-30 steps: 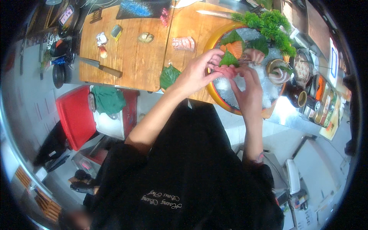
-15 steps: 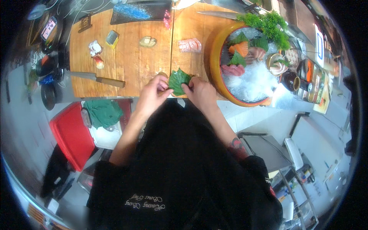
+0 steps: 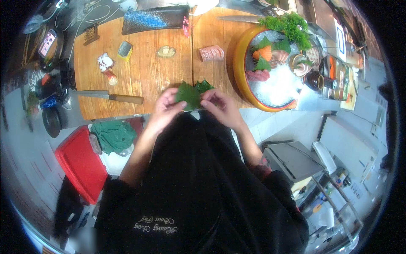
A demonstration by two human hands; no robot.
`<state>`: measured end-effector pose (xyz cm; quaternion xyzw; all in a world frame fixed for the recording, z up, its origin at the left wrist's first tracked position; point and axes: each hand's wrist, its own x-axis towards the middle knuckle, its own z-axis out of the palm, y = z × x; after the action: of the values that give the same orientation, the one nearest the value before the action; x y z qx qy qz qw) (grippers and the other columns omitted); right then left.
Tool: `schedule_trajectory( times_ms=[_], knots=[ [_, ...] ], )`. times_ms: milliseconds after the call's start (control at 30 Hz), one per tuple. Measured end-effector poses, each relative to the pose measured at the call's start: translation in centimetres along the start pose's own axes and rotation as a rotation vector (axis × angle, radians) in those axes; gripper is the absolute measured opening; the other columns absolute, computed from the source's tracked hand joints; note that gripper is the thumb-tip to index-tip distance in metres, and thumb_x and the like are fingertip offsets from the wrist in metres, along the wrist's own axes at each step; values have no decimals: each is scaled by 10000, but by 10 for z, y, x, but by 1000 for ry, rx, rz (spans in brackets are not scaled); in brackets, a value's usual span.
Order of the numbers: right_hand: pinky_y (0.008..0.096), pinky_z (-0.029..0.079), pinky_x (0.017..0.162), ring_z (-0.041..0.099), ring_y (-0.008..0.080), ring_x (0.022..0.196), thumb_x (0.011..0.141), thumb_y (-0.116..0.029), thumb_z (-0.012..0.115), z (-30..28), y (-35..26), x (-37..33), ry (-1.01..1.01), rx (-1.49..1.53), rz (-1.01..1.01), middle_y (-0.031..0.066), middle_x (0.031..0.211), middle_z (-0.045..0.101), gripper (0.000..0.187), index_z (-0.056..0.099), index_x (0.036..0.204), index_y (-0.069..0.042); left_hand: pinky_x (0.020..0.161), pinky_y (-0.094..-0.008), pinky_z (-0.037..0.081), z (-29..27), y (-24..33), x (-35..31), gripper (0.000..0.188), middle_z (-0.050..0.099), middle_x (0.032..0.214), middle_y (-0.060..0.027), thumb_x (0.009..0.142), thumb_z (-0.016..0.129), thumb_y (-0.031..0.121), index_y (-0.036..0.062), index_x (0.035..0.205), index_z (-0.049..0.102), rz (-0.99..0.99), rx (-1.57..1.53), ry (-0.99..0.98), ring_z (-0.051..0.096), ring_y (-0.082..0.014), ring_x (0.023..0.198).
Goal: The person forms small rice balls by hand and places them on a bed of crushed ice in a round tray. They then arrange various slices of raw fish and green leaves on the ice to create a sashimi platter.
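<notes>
At the near edge of the wooden board, my left hand [image 3: 166, 107] pinches a broad green shiso leaf [image 3: 187, 95] between thumb and fingers. A second shiso leaf [image 3: 204, 86] with a jagged edge shows just behind it, at the fingertips of my right hand [image 3: 221, 108]. The right thumb and fingers are drawn together there; where exactly they grip is partly hidden. To the right stands a round yellow-rimmed tub [image 3: 240, 63] of crushed ice [image 3: 277, 86]. In it lie orange salmon slices [image 3: 263, 53], dark pink fish slices [image 3: 258, 75] and more green leaves.
On the wooden board [image 3: 148, 76] lie a wooden-handled knife [image 3: 126, 98], sliced pink fish [image 3: 211, 53], a pale piece [image 3: 165, 51] and a silvery-yellow block [image 3: 125, 50]. A black tray [image 3: 177, 19] is at the back. A long blade [image 3: 239, 18] lies near curly greens [image 3: 292, 29].
A single leaf showed between my hands before; now two show, one behind the other. My hands have moved slightly apart, and the view has shifted a little.
</notes>
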<state>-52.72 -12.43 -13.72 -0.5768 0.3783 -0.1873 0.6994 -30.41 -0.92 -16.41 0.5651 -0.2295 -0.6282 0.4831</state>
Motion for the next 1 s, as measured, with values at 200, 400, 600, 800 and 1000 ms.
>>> schedule_trajectory(
  times_ms=[200,400,600,800,1000],
  knots=[
    [416,564,799,700,332,888,889,-118,780,-15,15,-2,246,-740,-32,167,983,702,239,699,1089,-14,950,-381,540,-37,32,-3,516,697,1157,-148,886,787,64,25,1355,576,64,889,327,681,-269,1067],
    [489,551,855,678,409,976,832,-130,810,0,33,3,292,-796,-13,186,1019,680,319,680,1109,-40,998,-486,489,24,23,5,449,635,1191,-177,896,774,247,12,1251,630,435,1182,122,596,-375,1166],
    [488,549,842,663,408,976,780,-115,828,1,41,6,350,-803,-127,175,1042,659,388,679,1133,-51,914,-460,491,49,-1,45,332,684,923,-84,868,786,123,67,1162,643,353,965,105,672,-306,943],
    [484,510,859,631,366,1021,770,-116,821,0,52,7,352,-797,-183,129,1023,640,335,695,1079,-104,921,-396,469,42,-6,42,458,640,874,-40,841,772,28,90,1267,616,563,982,43,658,-237,900],
    [457,445,860,610,315,1018,834,-126,754,-4,33,3,245,-720,-343,71,1014,626,146,653,939,-136,895,-376,519,60,1,32,515,639,942,-66,807,781,-53,52,1287,627,479,790,215,639,-238,970]
  ],
)
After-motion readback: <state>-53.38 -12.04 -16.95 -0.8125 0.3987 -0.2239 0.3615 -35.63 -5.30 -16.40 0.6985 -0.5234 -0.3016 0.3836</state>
